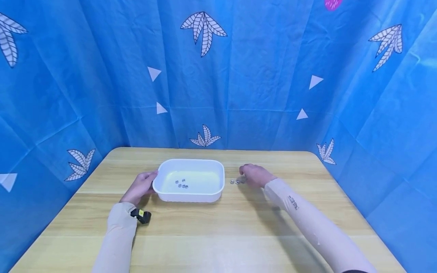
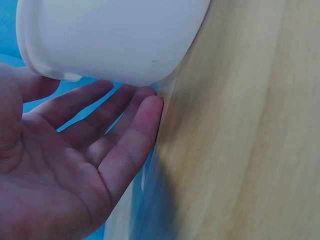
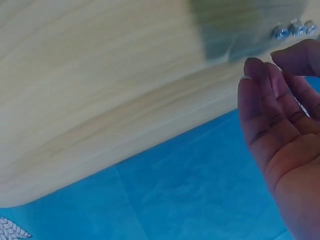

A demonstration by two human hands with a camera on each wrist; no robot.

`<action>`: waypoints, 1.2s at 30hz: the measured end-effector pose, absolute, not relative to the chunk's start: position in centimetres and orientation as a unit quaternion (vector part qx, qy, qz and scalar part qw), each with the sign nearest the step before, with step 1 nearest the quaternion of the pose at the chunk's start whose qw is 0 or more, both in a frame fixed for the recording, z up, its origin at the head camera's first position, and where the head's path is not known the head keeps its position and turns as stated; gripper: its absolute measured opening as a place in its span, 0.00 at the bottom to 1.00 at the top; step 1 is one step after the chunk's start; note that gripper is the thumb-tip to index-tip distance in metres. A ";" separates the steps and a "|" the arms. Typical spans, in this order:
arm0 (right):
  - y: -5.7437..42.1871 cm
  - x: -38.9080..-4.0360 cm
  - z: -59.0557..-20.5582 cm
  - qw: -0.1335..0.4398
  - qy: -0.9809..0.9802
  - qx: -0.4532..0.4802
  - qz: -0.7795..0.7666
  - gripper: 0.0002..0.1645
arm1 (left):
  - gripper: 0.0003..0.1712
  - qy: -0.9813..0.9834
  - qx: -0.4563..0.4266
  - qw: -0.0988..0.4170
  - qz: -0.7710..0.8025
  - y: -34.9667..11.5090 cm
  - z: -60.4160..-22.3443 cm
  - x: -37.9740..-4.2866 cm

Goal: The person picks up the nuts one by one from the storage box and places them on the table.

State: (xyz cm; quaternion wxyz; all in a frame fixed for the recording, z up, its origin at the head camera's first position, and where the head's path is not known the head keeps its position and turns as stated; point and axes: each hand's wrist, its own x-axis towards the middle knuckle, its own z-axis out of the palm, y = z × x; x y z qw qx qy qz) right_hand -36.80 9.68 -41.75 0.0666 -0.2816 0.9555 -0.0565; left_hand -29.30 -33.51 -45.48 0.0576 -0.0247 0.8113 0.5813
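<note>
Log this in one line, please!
left hand: touching white tub | right hand: near small shiny pieces on table | tub: more pieces inside

Head view bright; glare on tabletop [image 1: 222,250]; wrist views dimmer, shadowed, perhaps slightly soft.

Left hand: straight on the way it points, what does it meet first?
The near end wall of the white tray. The left hand is already at that end, so there seems no free run; exactly which fingertips touch is hard to tell.
</note>
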 end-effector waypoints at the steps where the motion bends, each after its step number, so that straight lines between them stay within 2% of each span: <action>1: 9.8 -36.8 -41.6 0.066 0.956 -0.280 -0.057 0.13 | 0.39 0.813 -0.024 0.058 0.579 -33.5 -45.4 -29.2; 5: 10.1 -36.8 -41.0 0.058 0.955 -0.287 -0.052 0.15 | 0.39 0.816 -0.027 0.058 0.575 -33.4 -45.3 -29.2; 16: 9.3 -37.0 -39.5 -0.002 0.946 -0.324 -0.026 0.10 | 0.39 0.815 -0.028 0.061 0.575 -33.5 -45.5 -29.1; 30: 7.5 -36.8 -37.9 -0.009 0.941 -0.338 -0.027 0.05 | 0.39 0.818 -0.032 0.062 0.571 -33.4 -45.2 -29.5; 36: 6.3 -37.0 -37.8 -0.004 0.939 -0.342 -0.028 0.06 | 0.40 0.822 -0.034 0.063 0.565 -33.4 -45.2 -29.3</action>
